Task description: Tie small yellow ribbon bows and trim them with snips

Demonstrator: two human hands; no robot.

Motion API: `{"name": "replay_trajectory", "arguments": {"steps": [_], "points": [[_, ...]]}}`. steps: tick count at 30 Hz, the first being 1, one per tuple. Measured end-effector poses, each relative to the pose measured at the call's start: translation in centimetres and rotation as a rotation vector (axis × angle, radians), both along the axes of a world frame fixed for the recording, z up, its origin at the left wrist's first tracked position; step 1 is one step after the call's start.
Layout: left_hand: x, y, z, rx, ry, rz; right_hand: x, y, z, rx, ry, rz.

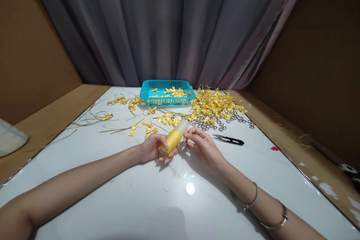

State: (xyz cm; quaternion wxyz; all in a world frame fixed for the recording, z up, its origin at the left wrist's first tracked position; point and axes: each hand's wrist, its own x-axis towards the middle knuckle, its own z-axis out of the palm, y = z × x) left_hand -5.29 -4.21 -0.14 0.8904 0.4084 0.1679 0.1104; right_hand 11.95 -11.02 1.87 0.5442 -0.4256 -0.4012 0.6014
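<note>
Thread handling looks to be the step: the left hand [157,148] holds a tapered spool of yellow thread [172,140] mid-table, the right hand [204,146] bunched beside its pale end, any strand too fine to tell. Drawing thread would call for a steady left grip. Across the glossy white table [135,206]: yellow ribbon bows [133,131], turquoise plastic basket [144,96], black-handled metal snips [233,141]; grey curtain [157,26] behind.

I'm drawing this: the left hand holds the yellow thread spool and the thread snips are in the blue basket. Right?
No: the head view shows the thread snips on the table, not in the basket. The left hand does hold the thread spool.
</note>
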Motion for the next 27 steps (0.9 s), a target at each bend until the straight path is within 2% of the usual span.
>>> {"name": "replay_trajectory", "arguments": {"steps": [6, 15, 17, 23, 27], "points": [[-0.1, 0.2, -0.3, -0.065, -0.05, -0.029, 0.1, 0.3, -0.7, 0.11, -0.207, 0.087], [-0.2, 0.3, 0.0, -0.256, -0.124, -0.117, 0.2, 0.3, -0.6, 0.281, -0.681, -0.074], [-0.3, 0.5, -0.1, -0.294, -0.137, -0.143, -0.1, 0.2, -0.5, 0.269, -0.658, -0.108], [0.0, -0.3, -0.2, -0.372, -0.148, -0.19, -1.2, 0.2, -1.1, 0.141, -0.333, -0.174], [0.3, -1.5, -0.1, -0.421, -0.137, -0.257, -1.6, 0.2, -1.7, 0.09, -0.305, -0.172]]}}
